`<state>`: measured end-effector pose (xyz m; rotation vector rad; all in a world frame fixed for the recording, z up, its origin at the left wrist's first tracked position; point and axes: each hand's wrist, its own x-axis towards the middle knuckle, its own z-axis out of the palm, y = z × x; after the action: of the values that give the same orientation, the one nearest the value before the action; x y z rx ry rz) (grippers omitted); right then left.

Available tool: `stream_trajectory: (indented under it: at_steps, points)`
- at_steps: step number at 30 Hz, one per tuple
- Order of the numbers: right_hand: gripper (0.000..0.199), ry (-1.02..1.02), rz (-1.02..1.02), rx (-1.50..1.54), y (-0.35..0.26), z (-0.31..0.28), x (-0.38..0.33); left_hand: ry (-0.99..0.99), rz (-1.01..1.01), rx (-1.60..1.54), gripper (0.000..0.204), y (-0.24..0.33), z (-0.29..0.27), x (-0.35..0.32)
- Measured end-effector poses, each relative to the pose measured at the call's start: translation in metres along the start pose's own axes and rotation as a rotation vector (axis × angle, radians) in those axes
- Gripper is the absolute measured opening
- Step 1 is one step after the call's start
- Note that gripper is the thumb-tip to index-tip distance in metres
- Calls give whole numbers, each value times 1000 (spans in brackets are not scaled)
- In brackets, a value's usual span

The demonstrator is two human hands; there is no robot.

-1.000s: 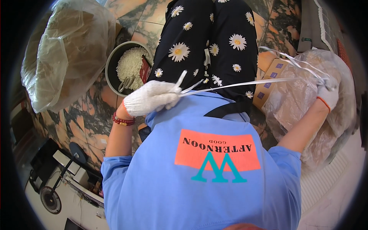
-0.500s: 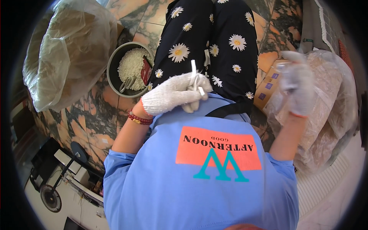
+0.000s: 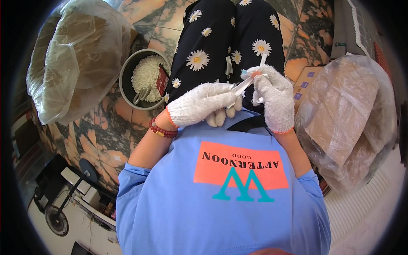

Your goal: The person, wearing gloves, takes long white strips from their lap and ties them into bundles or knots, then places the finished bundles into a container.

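Observation:
Both of my hands wear white knitted gloves and meet above my lap. My left hand (image 3: 204,102) is closed, pinching thin white strips (image 3: 242,87) that slant up toward the other hand. My right hand (image 3: 274,97) is closed at their far end, its fingers pressed together around the strips. One white strip end (image 3: 263,59) sticks up past the right fingers, and a small reddish spot shows at the pinch. What the strips are exactly, I cannot tell.
On the left, a grey bucket (image 3: 124,80) holds white pellets (image 3: 146,74), a red packet (image 3: 162,80) and a grey looped handle (image 3: 141,95). A large plastic bag (image 3: 78,63) stands beyond it. To the right are a cardboard box (image 3: 304,83) and another clear plastic bag (image 3: 348,114).
My right hand has come in from the bag at the right to meet the left hand and now grips white strips. The left hand has stayed nearly in place, turning slightly.

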<state>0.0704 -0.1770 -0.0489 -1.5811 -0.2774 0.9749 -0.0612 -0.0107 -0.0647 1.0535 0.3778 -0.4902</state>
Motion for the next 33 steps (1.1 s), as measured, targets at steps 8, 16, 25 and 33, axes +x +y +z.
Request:
stream_trajectory:
  at_steps: [8,16,25,33]
  points:
    - [23,99,12,394,-3,0,12,-2,-29,78,30,-7,3,0]
    - [27,-234,-185,1063,-29,-78,40,6,3,231,27,1,2,-11]
    - [18,68,-351,899,-26,-269,67,-49,156,384,30,-6,-15,-29]
    - [19,510,-361,499,-28,-338,66,141,-32,386,31,-10,-19,-44]
